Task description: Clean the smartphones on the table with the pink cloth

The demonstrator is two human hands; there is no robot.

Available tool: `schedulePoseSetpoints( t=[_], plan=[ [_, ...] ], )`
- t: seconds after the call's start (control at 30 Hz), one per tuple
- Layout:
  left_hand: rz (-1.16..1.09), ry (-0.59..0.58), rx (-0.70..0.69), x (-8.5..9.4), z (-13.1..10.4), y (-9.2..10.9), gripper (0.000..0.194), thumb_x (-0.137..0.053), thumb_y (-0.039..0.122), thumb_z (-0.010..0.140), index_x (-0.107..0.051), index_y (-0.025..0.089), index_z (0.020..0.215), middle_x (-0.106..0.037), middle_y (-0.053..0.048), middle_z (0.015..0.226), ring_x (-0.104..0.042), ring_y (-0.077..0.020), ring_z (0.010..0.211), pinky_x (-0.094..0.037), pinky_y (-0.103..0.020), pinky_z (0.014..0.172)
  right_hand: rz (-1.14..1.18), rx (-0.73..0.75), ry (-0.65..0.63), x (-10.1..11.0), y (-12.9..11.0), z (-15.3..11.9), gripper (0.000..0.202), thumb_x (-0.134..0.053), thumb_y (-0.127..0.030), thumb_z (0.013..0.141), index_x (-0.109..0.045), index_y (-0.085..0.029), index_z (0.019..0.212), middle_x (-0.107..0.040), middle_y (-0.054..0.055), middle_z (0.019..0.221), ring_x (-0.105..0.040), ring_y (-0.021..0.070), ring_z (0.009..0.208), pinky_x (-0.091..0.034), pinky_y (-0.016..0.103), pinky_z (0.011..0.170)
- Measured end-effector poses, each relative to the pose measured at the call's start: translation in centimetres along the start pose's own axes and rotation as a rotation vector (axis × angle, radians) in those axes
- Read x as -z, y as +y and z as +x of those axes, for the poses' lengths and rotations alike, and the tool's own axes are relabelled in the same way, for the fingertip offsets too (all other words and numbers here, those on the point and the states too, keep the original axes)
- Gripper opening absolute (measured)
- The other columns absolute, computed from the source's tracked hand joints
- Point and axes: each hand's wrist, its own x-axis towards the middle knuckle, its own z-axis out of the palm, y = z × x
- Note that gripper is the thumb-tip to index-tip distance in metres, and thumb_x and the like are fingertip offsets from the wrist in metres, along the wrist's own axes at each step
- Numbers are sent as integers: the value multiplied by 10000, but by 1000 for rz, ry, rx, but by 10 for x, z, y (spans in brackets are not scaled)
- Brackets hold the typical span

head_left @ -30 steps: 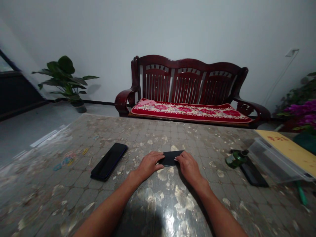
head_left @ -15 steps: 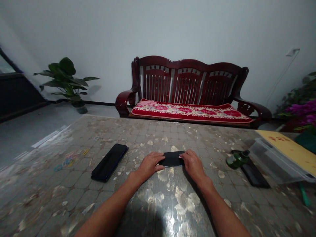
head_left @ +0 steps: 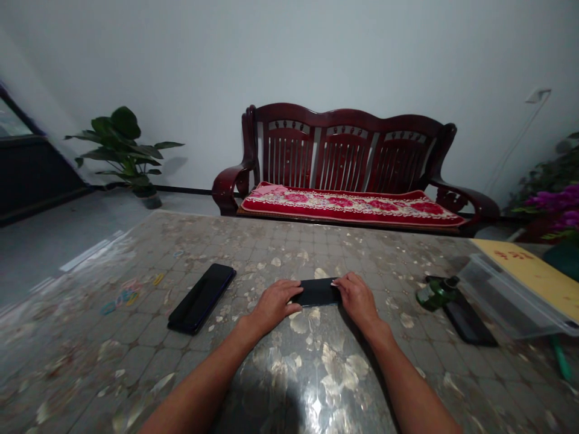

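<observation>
A dark, flat phone (head_left: 318, 292) lies crosswise on the patterned table, its long side toward me. My left hand (head_left: 277, 302) holds its left end, thumb along the near edge and fingers on the far side. Curled over the right end, my right hand (head_left: 357, 299) has thumb and fingertips pinched together near the far right corner. A small pale spot shows at those fingertips; whether it is a nail or something pinched, I cannot tell. To the left rests a larger black phone (head_left: 202, 298), set at a slant.
Colored paper clips (head_left: 124, 295) are scattered at left. On the right are a green bottle (head_left: 435, 294), a black phone-like slab (head_left: 470, 319) and a clear plastic box (head_left: 502, 301) under a yellow board (head_left: 529, 271). A wooden bench (head_left: 344, 144) stands beyond the table (head_left: 253, 241).
My right hand's fingertips have shifted slightly along the phone's right end toward its far corner. My left hand keeps its hold. The view has moved very slightly.
</observation>
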Motion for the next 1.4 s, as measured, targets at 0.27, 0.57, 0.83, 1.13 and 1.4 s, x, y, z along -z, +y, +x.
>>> schedulePoseSetpoints(
  t=[0.27, 0.57, 0.83, 1.13, 1.4],
  plan=[
    [9, -2, 3, 0, 0, 1, 465, -819, 266, 794, -695, 166, 1231, -674, -138, 1308, -627, -292, 1215, -480, -438, 1064, 49, 140, -22, -9, -12, -3, 245, -510, -131, 967, -740, -215, 978, -629, 49, 902, -572, 182, 892, -431, 254, 803],
    [1, 10, 2, 1, 0, 2, 451, -812, 273, 803, -698, 197, 1232, -678, -119, 1307, -632, -281, 1211, -485, -434, 1063, -42, 61, 93, -8, 3, 1, 244, -508, -144, 972, -741, -198, 927, -623, 63, 855, -571, 205, 873, -423, 276, 770],
    [9, 8, 7, 0, 0, 2, 460, -821, 268, 795, -697, 202, 1233, -674, -113, 1316, -629, -280, 1218, -480, -428, 1072, -26, 118, 83, -10, -4, 0, 267, -490, -124, 964, -740, -214, 941, -624, 58, 866, -561, 195, 860, -422, 276, 763],
    [8, 22, -8, -2, -1, -1, 459, -823, 266, 792, -699, 190, 1227, -677, -119, 1309, -632, -284, 1212, -487, -439, 1066, 2, 169, 61, -12, -7, -3, 260, -498, -104, 963, -735, -211, 958, -625, 52, 872, -563, 188, 860, -420, 267, 768],
    [12, 32, -35, -3, -1, -3, 433, -794, 295, 824, -692, 204, 1235, -681, -122, 1301, -636, -280, 1211, -492, -444, 1054, -86, 79, 111, -6, 1, 0, 252, -510, -123, 969, -745, -198, 919, -622, 62, 838, -558, 205, 854, -409, 278, 756]
  ],
)
